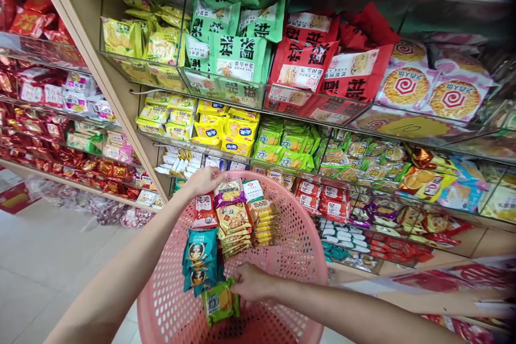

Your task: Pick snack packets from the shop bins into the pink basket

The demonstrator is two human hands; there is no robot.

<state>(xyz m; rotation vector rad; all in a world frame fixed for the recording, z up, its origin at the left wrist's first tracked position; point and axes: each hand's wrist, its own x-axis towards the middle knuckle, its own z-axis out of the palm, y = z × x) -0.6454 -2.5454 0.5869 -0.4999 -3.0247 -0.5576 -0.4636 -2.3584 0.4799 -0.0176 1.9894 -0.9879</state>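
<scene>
A pink perforated plastic basket fills the lower middle. My left hand is closed over its far rim. Inside the basket, my right hand pinches the edge of a green snack packet. Beside that packet lies a stack of teal packets. Farther in are a row of gold-and-red packets, yellow-brown packets, a red-and-white packet, a purple packet and a white-and-green packet.
Shelves of clear bins stand in front, with large green packets, red packets, round-printed biscuit packets, yellow packets and small green packets. Another shelf unit with red packets is on the left, above the tiled floor.
</scene>
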